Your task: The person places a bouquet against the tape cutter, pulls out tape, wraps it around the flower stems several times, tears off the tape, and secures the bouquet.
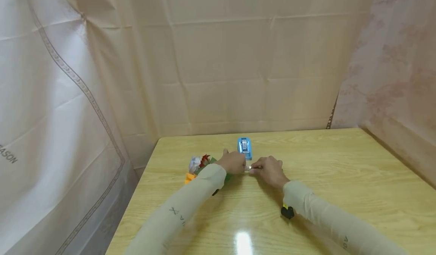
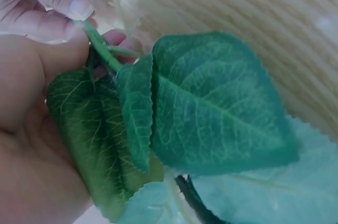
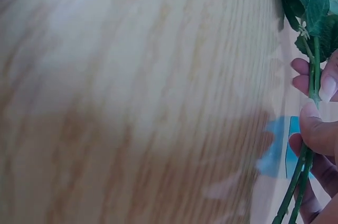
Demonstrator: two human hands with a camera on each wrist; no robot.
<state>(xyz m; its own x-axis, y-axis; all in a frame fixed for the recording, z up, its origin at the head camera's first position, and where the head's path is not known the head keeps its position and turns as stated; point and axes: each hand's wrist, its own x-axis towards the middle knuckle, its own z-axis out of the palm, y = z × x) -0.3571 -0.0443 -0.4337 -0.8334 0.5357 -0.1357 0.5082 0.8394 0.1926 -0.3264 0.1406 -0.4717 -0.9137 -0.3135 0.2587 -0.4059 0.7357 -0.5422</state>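
Left hand [image 1: 233, 162]: pinches 2 green stems [image 2: 101, 46] just beside the leaves [image 2: 222, 102]
Right hand [image 1: 271, 171]: grips the same stems, at the left hand's 3 o'clock
Blooms [image 1: 195, 165]: white and red, left hand's 9 o'clock
Tape dispenser [image 1: 245, 148]: on the table [image 1: 340, 164], the hands' 12 o'clock

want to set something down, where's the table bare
On the table, bare: from the right sleeve to the right edge, and between right sleeve and left sleeve. Crowded: around the left hand, right hand, flowers and blue tape dispenser.
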